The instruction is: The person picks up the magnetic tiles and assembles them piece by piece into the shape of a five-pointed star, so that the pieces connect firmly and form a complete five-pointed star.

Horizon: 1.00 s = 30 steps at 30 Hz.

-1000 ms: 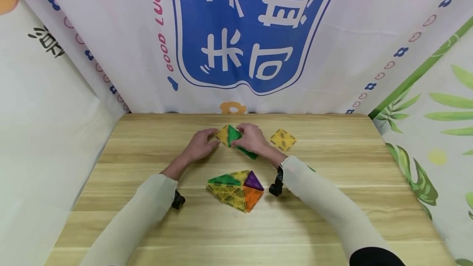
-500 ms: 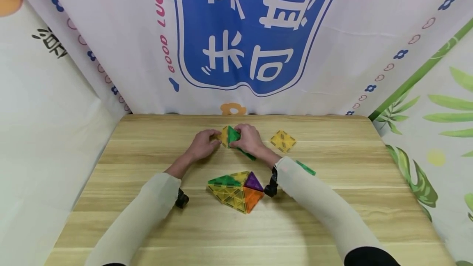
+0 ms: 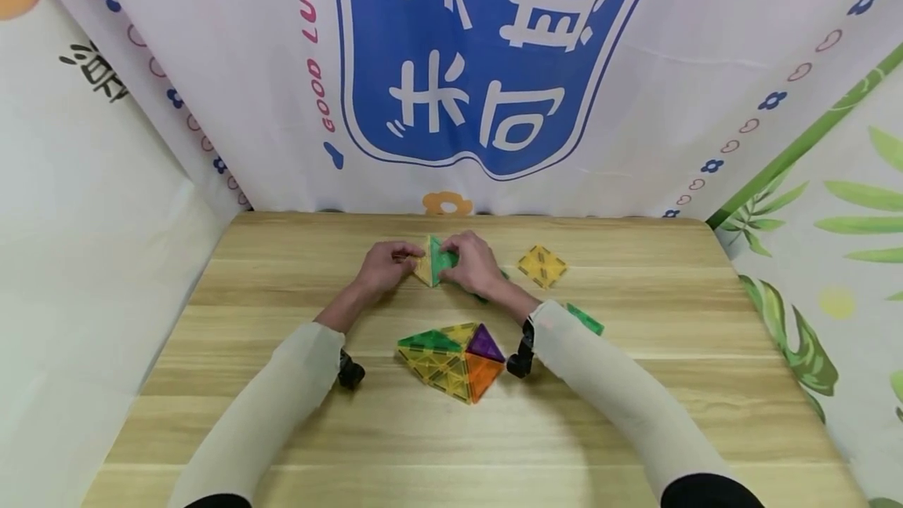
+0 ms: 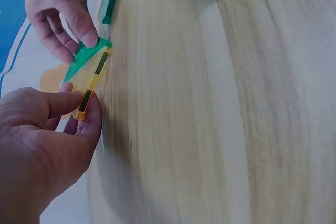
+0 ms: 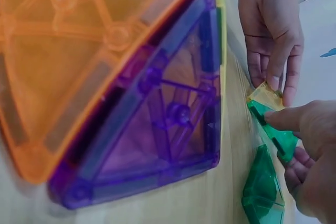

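Observation:
In the head view my left hand (image 3: 384,269) pinches a yellow triangular magnetic tile (image 3: 424,266) between thumb and fingers near the back of the table. Across from it, my right hand (image 3: 474,263) holds a green triangular magnetic tile (image 3: 439,261) by its outer part. The two tiles meet along one long edge. From the left wrist, the yellow tile (image 4: 86,80) shows its edge with dark magnet strips, and it is tilted up. Another green piece (image 5: 262,187) lies on the table beside the right hand, mostly hidden by that hand in the head view.
A joined magnetic-tile shape stands mid-table, with yellow (image 3: 440,373), green (image 3: 429,342), purple (image 3: 485,343) and orange (image 3: 484,376) faces. A yellow square of tiles (image 3: 542,266) lies at the back right. One more green tile (image 3: 585,319) sits by the right forearm.
The joined yellow and green tiles have tilted, and their shared edge has shifted slightly left. More of the green tile by the right forearm shows than one second ago.

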Tool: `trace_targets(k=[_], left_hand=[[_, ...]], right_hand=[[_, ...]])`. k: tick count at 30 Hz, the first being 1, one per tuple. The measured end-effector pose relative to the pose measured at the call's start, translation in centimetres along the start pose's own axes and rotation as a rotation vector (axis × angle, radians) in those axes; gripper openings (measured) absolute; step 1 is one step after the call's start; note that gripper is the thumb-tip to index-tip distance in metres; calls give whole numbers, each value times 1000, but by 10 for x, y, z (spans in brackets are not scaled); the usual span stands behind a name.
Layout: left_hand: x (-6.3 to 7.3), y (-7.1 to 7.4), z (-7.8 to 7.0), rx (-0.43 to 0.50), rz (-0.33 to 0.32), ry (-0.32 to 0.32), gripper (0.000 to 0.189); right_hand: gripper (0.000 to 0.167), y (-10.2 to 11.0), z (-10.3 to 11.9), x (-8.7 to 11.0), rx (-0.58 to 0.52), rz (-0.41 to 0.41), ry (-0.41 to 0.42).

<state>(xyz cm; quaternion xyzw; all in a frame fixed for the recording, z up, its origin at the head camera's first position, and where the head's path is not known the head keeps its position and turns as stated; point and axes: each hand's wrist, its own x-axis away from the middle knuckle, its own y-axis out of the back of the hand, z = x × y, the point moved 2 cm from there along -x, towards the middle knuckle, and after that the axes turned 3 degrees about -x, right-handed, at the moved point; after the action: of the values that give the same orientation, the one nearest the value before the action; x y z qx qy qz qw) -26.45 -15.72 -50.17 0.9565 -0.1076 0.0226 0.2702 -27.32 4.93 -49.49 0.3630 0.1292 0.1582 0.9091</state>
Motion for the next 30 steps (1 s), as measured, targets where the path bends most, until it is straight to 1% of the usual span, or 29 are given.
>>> trace_targets(k=[2,6,11,14,18,23,26,30], left_hand=[[2,2,0,68,29,18,25],[9,4,-2,175,78,44,27],[22,9,-10,261,125,73,28],[29,10,-14,286,164,74,28],[38,9,-20,285,232,47,29],[47,2,-25,331,307,28,26],[52,-3,-26,351,334,27,25],[58,-10,-25,356,357,28,25]], right_hand=[[36,1,-1,3,-70,7,6],[27,6,-3,11,-256,41,-24],[26,15,-3,21,-489,97,-72],[28,20,-3,28,-587,130,-109],[28,25,-4,39,-666,167,-166],[27,29,-8,53,-741,212,-219],[28,30,-10,60,-763,235,-228],[28,29,-12,70,-780,251,-232]])
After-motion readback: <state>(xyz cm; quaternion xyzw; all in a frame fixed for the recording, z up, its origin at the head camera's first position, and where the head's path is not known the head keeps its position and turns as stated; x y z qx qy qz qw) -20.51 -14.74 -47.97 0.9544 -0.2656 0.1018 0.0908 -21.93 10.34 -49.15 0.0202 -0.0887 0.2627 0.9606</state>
